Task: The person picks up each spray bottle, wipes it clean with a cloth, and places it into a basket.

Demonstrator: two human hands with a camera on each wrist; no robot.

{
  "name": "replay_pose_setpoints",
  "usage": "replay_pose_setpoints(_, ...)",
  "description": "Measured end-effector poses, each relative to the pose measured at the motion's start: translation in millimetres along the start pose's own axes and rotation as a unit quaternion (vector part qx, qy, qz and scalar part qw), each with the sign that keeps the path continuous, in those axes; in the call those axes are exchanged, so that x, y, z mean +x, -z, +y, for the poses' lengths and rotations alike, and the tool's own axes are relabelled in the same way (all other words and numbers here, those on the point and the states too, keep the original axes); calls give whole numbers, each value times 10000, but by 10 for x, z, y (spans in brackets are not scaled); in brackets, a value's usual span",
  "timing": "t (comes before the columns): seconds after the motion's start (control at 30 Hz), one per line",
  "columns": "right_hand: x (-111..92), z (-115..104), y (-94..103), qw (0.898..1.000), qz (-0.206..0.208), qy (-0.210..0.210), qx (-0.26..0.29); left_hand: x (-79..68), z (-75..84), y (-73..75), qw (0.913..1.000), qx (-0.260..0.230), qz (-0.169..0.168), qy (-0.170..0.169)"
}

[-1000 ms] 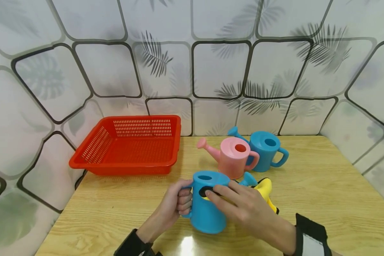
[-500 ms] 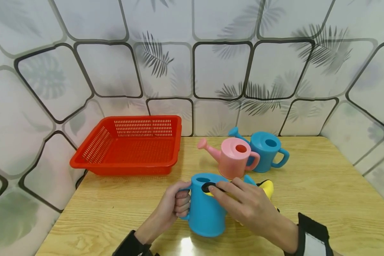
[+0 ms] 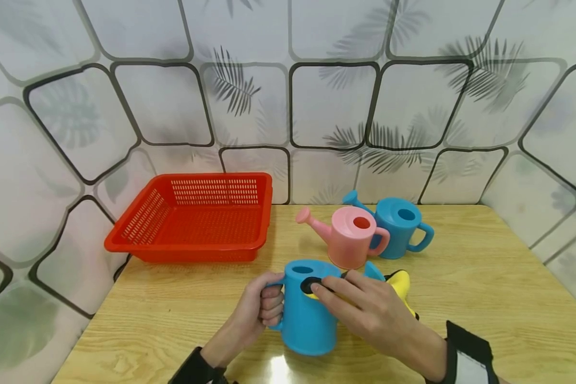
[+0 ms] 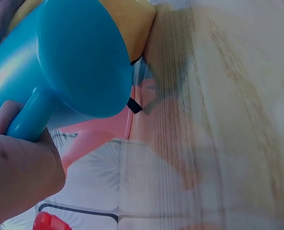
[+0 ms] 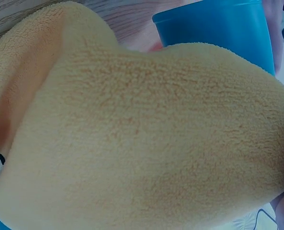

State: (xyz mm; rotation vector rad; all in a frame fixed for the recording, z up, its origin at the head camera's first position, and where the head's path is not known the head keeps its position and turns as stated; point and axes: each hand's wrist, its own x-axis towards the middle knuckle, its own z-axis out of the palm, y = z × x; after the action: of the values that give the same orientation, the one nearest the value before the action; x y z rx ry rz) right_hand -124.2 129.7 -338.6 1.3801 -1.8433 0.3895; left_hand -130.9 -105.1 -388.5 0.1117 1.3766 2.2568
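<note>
My left hand (image 3: pixel 256 309) grips the handle of a blue watering can (image 3: pixel 308 330), which I hold upright in the head view. In the left wrist view the can's round base (image 4: pixel 89 62) shows, raised off the table. With my right hand (image 3: pixel 374 312) I hold a yellow fleecy cleaning cloth (image 3: pixel 401 287) with black edging, its fingers pressing it against the can's upper side. The bunched cloth (image 5: pixel 146 129) fills most of the right wrist view. Most of the can's spout is hidden behind the right hand; only its rose (image 3: pixel 373 271) shows.
A pink watering can (image 3: pixel 348 242) and a second blue watering can (image 3: pixel 398 229) stand close together at the back right of the wooden table (image 3: pixel 173 320). To the left, near the patterned wall, sits a red plastic basket (image 3: pixel 187 254) with slotted sides.
The held can has shifted slightly left and down from a second ago. My right fingers, with the cloth, have moved a little along its upper side. The basket and other cans stay put.
</note>
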Motion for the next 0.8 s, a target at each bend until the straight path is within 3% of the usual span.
replay_pose_setpoints(0.33,-1,-6,-6,9996,138,225,-126,-2,8,-10,9999,-25,87,107)
replay_pose_setpoints(0.63,-104,-41,-17,9973,-687,90,231,-3,4,-18,9995,-197,230,34)
replay_pose_setpoints(0.8,-146,-59,-49,9952,-771,205,561,-2,3,-11,9982,-499,311,-124)
